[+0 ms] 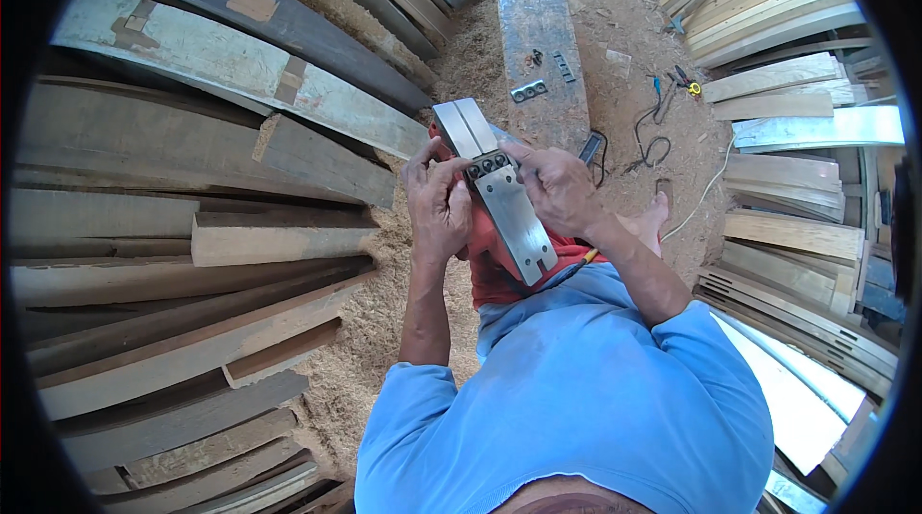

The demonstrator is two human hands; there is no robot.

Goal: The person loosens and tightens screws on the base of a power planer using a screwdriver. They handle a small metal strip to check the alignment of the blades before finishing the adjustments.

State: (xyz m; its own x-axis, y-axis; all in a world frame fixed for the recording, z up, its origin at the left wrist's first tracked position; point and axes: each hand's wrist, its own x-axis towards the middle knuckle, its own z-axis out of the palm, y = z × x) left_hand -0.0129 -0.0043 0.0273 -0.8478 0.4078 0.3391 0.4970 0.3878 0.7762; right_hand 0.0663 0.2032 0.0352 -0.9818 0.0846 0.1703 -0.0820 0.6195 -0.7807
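Note:
An electric hand planer [519, 224] lies upside down across my lap, its shiny metal sole facing up and red body beneath. In the gap between its two sole plates sits a dark blade clamp [488, 165] with three round bolts. My left hand [438, 205] is closed, with index finger and thumb at the clamp's left end. My right hand [559, 189] is closed too, with its fingertips at the clamp's right end. Whether the fingers grip the clamp or only press on it is hard to make out. A yellow-sleeved cord [588, 257] leads from the planer.
Ahead stands a long, worn bench plank [543, 24] bearing a metal clamp piece with three holes [528, 91], a second metal piece [564, 66] and small bolts [534, 58]. Stacked boards [173, 139] line both sides. Black cable [653, 144] and yellow-handled tool [693, 88] lie on the sawdust-covered floor.

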